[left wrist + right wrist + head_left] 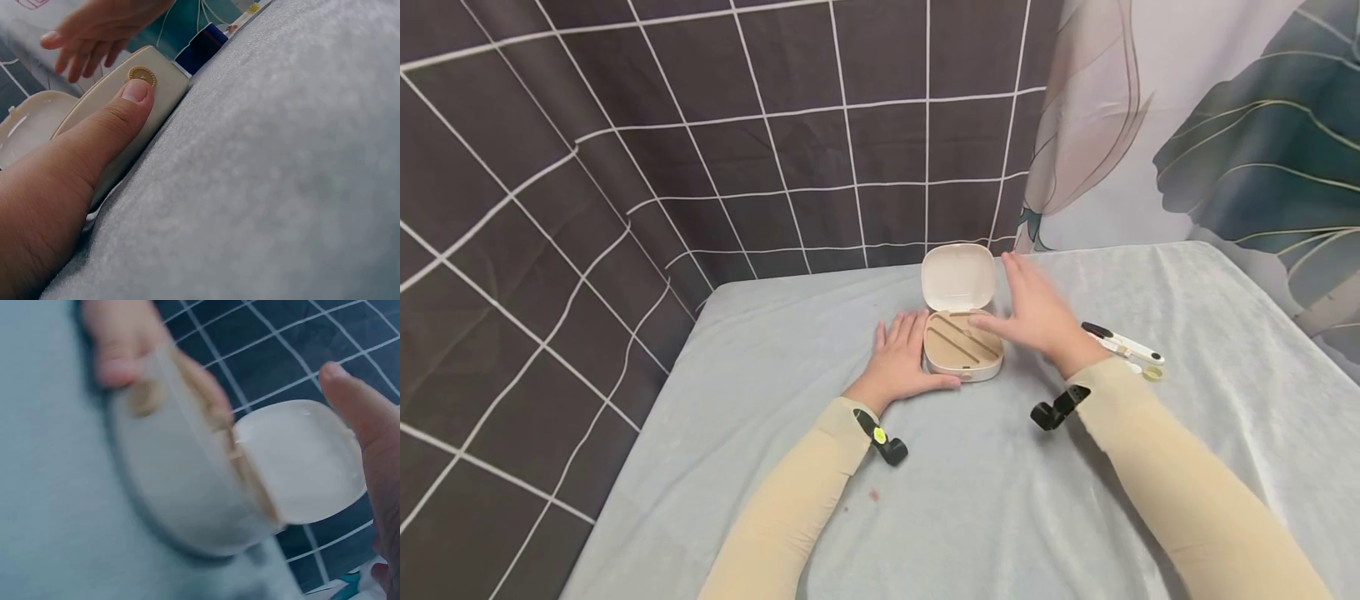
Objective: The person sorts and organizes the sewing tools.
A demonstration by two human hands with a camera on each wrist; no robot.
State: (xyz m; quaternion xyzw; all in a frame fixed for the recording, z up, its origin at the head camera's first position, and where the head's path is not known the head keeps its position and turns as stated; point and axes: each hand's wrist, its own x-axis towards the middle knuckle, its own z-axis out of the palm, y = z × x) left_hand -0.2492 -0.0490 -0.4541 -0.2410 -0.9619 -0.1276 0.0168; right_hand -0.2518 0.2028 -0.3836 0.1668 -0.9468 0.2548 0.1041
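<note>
A small white hinged case (964,372) stands on the bed-like surface with its lid (958,277) raised at the back. Inside lies a beige insert (951,353) crossed by two diagonal slots. My left hand (898,362) holds the case at its front left corner, fingers along the left side and thumb across the front. In the left wrist view, the thumb touches a round gold-coloured button (142,76). My right hand (1037,312) hovers at the right of case and lid, fingers extended and slightly blurred, with its thumb over the insert; nothing shows in its grasp.
Beside my right wrist lie a white and black pen-like item (1138,348), other small slim pieces and a small yellow-green round item (1152,373). A pale grey-blue cloth (970,500) covers the surface. Dark grid-patterned curtain (790,150) hangs behind and to the left.
</note>
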